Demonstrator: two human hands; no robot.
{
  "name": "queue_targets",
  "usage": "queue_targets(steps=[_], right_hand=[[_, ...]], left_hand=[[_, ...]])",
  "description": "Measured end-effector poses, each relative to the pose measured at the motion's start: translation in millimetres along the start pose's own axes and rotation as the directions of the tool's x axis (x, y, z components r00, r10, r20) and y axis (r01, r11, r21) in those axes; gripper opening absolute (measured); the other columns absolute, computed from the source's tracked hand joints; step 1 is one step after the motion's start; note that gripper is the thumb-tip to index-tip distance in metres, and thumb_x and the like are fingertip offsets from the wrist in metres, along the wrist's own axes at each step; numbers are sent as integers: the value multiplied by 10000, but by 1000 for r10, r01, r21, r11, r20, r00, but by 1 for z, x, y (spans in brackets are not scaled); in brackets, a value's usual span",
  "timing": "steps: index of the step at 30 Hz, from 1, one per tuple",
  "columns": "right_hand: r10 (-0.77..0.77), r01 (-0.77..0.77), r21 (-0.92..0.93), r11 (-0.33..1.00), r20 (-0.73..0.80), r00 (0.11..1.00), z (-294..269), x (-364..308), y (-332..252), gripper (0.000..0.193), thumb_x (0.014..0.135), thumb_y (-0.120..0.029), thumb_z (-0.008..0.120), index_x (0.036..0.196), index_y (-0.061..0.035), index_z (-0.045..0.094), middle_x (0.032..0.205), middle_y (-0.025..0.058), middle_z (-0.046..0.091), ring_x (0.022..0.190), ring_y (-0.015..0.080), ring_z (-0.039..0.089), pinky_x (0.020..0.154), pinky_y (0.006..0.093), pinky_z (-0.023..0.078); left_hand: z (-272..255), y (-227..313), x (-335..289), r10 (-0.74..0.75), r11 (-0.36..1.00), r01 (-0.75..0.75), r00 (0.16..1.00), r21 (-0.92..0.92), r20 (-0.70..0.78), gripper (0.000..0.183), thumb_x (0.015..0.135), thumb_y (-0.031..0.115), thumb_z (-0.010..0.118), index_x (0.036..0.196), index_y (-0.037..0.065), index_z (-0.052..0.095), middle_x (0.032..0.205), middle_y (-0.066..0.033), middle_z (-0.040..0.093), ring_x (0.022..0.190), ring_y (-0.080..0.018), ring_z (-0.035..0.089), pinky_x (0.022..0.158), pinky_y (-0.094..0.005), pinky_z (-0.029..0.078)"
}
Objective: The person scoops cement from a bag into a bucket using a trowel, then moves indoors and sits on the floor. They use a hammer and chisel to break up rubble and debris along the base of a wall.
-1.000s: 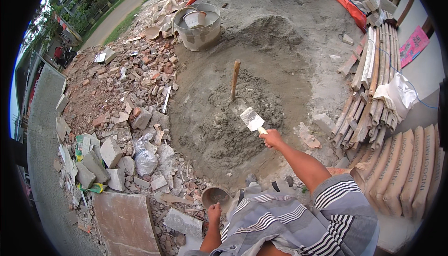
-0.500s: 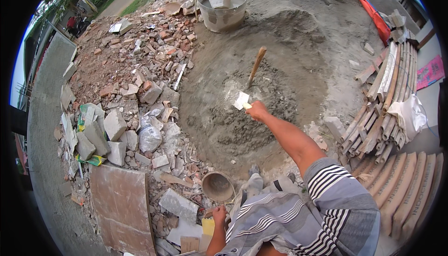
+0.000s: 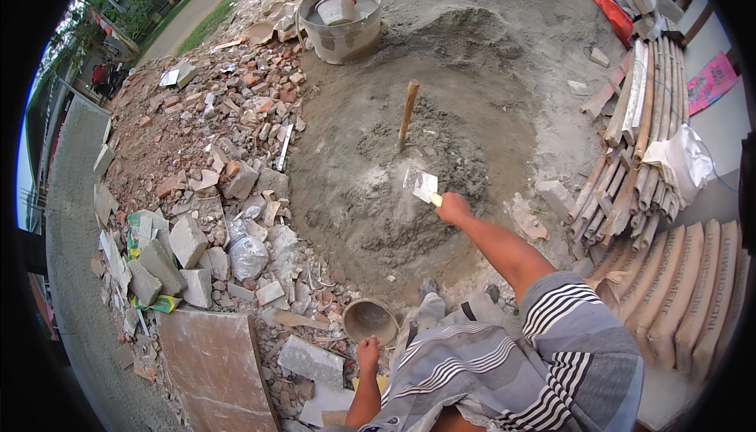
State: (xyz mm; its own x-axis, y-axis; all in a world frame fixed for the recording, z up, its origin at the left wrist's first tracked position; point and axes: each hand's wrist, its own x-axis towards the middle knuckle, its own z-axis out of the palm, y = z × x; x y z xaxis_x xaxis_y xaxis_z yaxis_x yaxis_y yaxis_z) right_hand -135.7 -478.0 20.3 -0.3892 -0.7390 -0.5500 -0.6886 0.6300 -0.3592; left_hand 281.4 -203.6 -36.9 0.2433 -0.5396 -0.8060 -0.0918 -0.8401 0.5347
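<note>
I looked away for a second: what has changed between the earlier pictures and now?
The right hand still grips the trowel, but it has pushed the blade forward and down from just above the mortar pile to its surface, near the upright wooden handle. The left hand keeps holding the small bowl low beside the body. The bucket and rubble lie unchanged.

To my left lies a heap of broken bricks (image 3: 197, 125) and a brown tile (image 3: 216, 357). Ahead stands a grey bucket (image 3: 342, 26); stacked roof tiles (image 3: 642, 140) lie right.
</note>
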Motion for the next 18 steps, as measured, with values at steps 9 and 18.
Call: queue_targets(steps=[9,18], right_hand=[[198,-185,85,979,-181,963,-29,-8,83,247,790,-185,646,1012,-80,679,1051,150,672,1003,330,640,835,435,521],[404,-312,390,866,-179,897,-50,-44,179,363,776,-251,676,1074,-48,637,1021,172,671,990,347,635,814,449,507]], left_hand=[[8,35,14,38,999,-41,996,34,85,240,894,265,622,834,37,573,729,-32,586,571,-92,522,444,-228,363],[19,59,35,-27,976,-19,978,217,209,254,899,285,630,826,53,557,678,-20,565,513,-91,505,409,-230,346]])
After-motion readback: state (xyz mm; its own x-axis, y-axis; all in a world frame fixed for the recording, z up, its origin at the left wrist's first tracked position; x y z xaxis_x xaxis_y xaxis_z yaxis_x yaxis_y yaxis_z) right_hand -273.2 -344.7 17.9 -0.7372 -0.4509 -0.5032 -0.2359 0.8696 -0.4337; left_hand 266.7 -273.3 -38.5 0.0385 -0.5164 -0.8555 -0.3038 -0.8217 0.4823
